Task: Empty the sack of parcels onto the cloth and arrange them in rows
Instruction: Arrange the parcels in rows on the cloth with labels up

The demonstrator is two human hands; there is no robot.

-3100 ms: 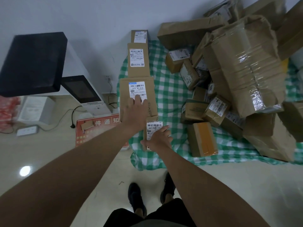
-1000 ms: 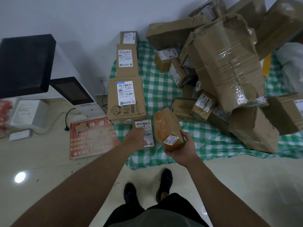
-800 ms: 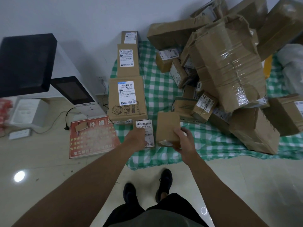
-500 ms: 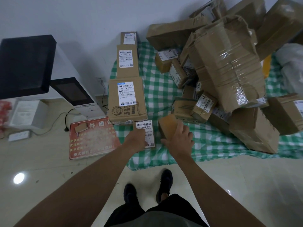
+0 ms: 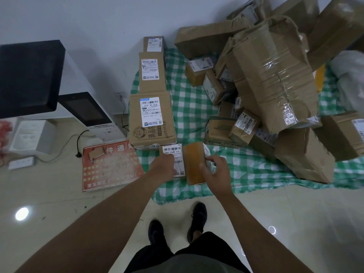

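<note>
A green-and-white checked cloth [image 5: 189,107] lies on the floor against the wall. Along its left edge three labelled cardboard parcels form a row: a small one [image 5: 154,44], a longer one [image 5: 151,72] and a big one [image 5: 151,119]. At the row's near end lies a small labelled parcel [image 5: 174,152]; my left hand [image 5: 163,168] holds it at its left side. Right beside it sits a parcel wrapped in amber tape [image 5: 193,162], gripped by my right hand [image 5: 216,172], thumb on top and fingers down its right side. A jumbled pile of parcels [image 5: 273,75] fills the cloth's right half.
A white kiosk with a dark screen [image 5: 84,111] and a black top [image 5: 29,75] stands at the left. A red notice board [image 5: 110,166] lies on the floor beside the cloth, with a cable [image 5: 78,138] and power strip [image 5: 21,162] behind it. My shoes [image 5: 199,213] stand at the cloth's near edge.
My right hand took the amber-taped parcel from the pile, turned it and set it down on the cloth beside the small labelled parcel. My left hand stayed on that small parcel.
</note>
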